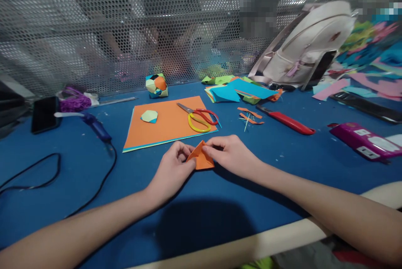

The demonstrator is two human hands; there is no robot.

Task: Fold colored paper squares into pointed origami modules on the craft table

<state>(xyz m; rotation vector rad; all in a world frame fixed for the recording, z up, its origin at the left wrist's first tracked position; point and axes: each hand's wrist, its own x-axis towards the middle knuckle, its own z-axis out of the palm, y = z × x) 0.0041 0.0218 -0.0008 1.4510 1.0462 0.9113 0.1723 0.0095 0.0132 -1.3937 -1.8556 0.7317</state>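
Note:
A small folded piece of orange paper [204, 162] is between my two hands, just above the near part of the blue table. My left hand [177, 164] pinches its left side. The fingers of my right hand [230, 154] grip its upper right edge near the peak. Just beyond lies a stack of coloured sheets [163, 129] with orange on top. On that stack rest a small pale-yellow and blue folded paper piece [149, 116] and a pair of scissors [201, 120] with one red and one yellow handle.
A hot glue gun [96, 127] with a black cord and a phone [45, 114] are at left. A paper ball [156, 85] stands behind the sheets. Rightward lie paper scraps [240, 90], a red-handled cutter [292, 123], a purple case [366, 140] and a backpack [309, 47]. Perforated metal closes the back.

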